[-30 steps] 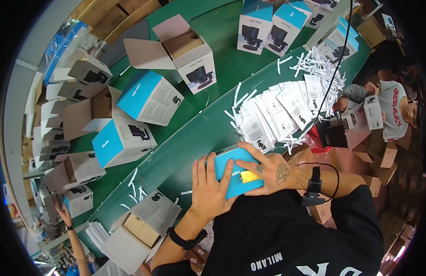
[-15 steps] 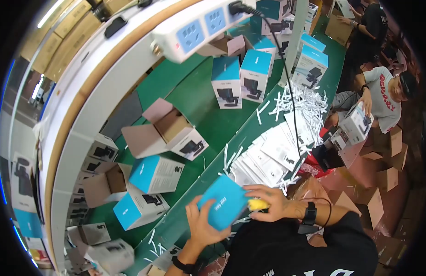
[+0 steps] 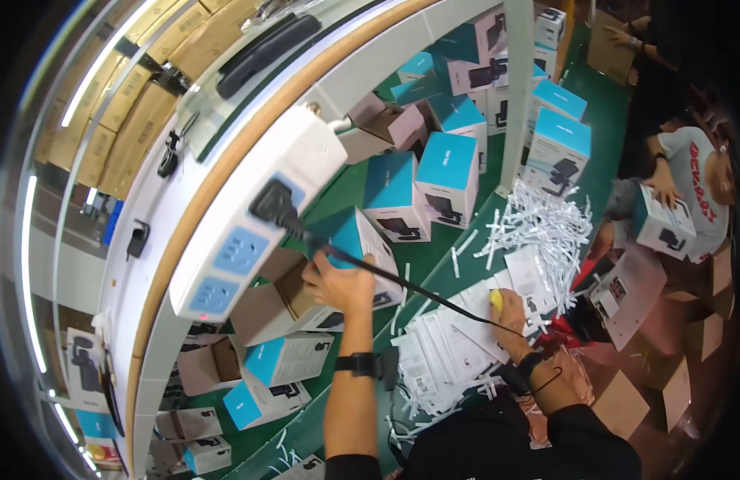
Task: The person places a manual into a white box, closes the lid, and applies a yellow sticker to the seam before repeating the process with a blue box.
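Green bench [image 3: 426, 260], open carton [image 3: 286, 296], left hand [image 3: 343, 286] gripping box [image 3: 376, 240], right hand [image 3: 511, 318] clutching yellow object [image 3: 496, 300]

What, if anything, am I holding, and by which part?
Your left hand is on a blue-and-white cardboard box, at its near end; whether gripping is unclear. At your right hand is a small yellow item, held or worn, unclear.

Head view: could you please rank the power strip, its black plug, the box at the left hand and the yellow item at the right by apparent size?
1. Power strip
2. Box, partly hidden
3. Black plug
4. Yellow item
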A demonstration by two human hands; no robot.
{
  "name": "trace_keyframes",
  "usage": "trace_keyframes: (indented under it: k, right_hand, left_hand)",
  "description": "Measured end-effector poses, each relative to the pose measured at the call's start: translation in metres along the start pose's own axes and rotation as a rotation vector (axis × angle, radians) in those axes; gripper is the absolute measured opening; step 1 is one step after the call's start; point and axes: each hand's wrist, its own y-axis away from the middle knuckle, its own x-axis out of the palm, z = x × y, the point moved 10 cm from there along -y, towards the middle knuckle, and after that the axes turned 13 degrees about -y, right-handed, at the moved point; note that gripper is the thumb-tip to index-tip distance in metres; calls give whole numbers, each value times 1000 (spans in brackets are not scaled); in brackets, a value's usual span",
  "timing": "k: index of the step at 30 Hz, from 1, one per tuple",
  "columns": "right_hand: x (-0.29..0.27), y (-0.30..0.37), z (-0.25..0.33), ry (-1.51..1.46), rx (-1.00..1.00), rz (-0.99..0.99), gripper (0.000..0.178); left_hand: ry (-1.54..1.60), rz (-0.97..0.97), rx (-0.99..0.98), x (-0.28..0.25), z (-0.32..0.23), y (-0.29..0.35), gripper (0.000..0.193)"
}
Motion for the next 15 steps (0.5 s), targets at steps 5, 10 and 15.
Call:
trace_keyframes:
  k: [5, 10, 15]
  right_hand:
    - [12, -18, -19, 22, -48, -4, 41]
    - [5, -30, -36, 32, -45, -34, 41]
    - [3, -42, -39, 25, 13, -27, 44]
  left_hand:
    - [-34, -377, -85, 50, 9, 19, 77]
    - [-189, -267, 194, 73, -65, 21, 76]
    - [249, 194, 70, 96, -30, -40, 65]
